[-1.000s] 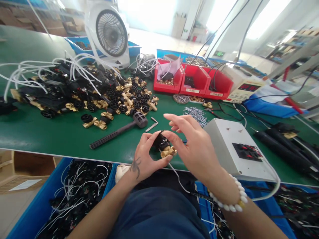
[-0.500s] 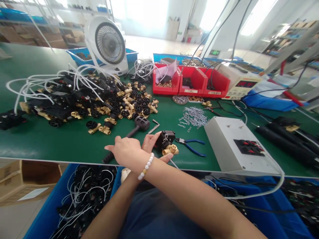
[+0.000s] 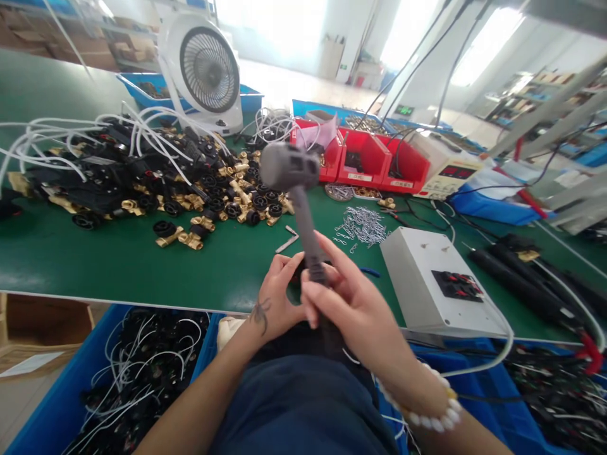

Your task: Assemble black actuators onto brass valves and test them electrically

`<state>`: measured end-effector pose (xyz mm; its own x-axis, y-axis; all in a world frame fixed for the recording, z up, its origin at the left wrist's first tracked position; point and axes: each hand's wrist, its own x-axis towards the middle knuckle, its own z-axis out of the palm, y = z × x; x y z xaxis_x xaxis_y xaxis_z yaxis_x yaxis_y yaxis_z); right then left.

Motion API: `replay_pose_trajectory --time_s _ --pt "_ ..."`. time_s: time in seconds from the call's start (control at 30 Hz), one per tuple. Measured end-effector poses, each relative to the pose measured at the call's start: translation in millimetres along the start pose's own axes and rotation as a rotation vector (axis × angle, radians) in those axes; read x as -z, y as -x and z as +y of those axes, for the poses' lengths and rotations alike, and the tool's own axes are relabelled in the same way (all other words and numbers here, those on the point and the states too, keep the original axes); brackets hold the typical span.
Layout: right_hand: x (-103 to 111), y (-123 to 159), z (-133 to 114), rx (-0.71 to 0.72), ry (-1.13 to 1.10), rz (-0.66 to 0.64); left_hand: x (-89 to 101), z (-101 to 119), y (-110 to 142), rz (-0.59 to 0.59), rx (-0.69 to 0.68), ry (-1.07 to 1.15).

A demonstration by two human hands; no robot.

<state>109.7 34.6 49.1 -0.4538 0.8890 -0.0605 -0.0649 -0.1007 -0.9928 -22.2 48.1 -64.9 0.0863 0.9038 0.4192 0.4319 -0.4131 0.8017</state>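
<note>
The right hand has its fingers closed around the lower handle of a grey hammer, its head raised and tilted toward the left, while the left hand curls thumb and forefinger about a dark part, mostly hidden behind the handle and the right fingers. Both hands work close to the front edge of the bench, below which a blue plastic crate holds black units with thin white cables. A smooth, glossy green strip of the bench top stretches left of the left hand, giving sideways room; on the right, the slanted face and hard corners of a pale grey box bound the space. A blue handle end shows just beside the right hand. Beyond the hands lie an L-shaped metal piece and a loose heap of shiny bent-wire clips. Farther off, to the left, brass fittings with round black caps merge into a tangled pile; behind stand red plastic bins and a white fan with a round, ribbed grille.
</note>
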Motion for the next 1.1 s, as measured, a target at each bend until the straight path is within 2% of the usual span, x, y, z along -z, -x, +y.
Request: replay_pose_trajectory --time_s 0.1,0.2,0.27,0.33,0.43,0.5,0.67,0.73,0.8,0.87,0.93,1.03,1.07,1.1 --pt "42.6 32.1 -6.1 -0.052 0.096 0.041 1.1 3.1 1.4 0.041 0.011 0.029" --pt "76.9 53.3 -16.8 -0.017 0.477 0.257 -0.4 4.0 3.1 0.070 -0.011 0.042" --pt "89.5 63.8 -23.9 0.038 0.725 0.389 -1.8 3.3 3.8 0.080 -0.024 0.038" --pt "94.2 71.1 -27.3 0.101 0.815 0.433 -2.8 2.6 4.1 0.084 -0.035 0.034" --pt "94.1 72.5 -21.8 0.141 0.755 0.406 -2.8 3.1 3.8 0.079 -0.053 0.031" --pt "95.0 67.6 -14.0 0.119 0.773 0.380 -2.1 4.4 3.4 0.072 -0.059 0.027" --pt "104.3 59.8 -12.6 0.013 1.101 0.325 -0.2 7.2 3.0 0.067 -0.048 0.020" --pt "105.0 64.6 -20.9 0.076 1.076 0.422 0.2 7.6 2.9 0.058 -0.045 0.017" --pt "102.8 70.3 -28.0 0.174 0.947 0.562 0.4 7.7 2.8 0.046 -0.042 0.013" --pt "100.3 72.6 -29.5 0.236 0.807 0.629 0.5 7.7 2.8 0.041 -0.033 0.009" --pt "99.9 69.7 -25.3 0.162 0.756 0.522 0.6 7.5 2.9 0.040 -0.029 0.007" --pt "103.7 61.4 -17.7 -0.092 0.845 0.232 0.5 7.1 3.5 0.035 -0.036 0.006" --pt "105.1 59.8 -17.1 -0.151 0.853 0.167 0.3 6.9 3.6 0.035 -0.040 0.006" --pt "106.1 59.5 -17.6 -0.178 0.837 0.161 0.1 6.8 3.8 0.035 -0.042 0.006"
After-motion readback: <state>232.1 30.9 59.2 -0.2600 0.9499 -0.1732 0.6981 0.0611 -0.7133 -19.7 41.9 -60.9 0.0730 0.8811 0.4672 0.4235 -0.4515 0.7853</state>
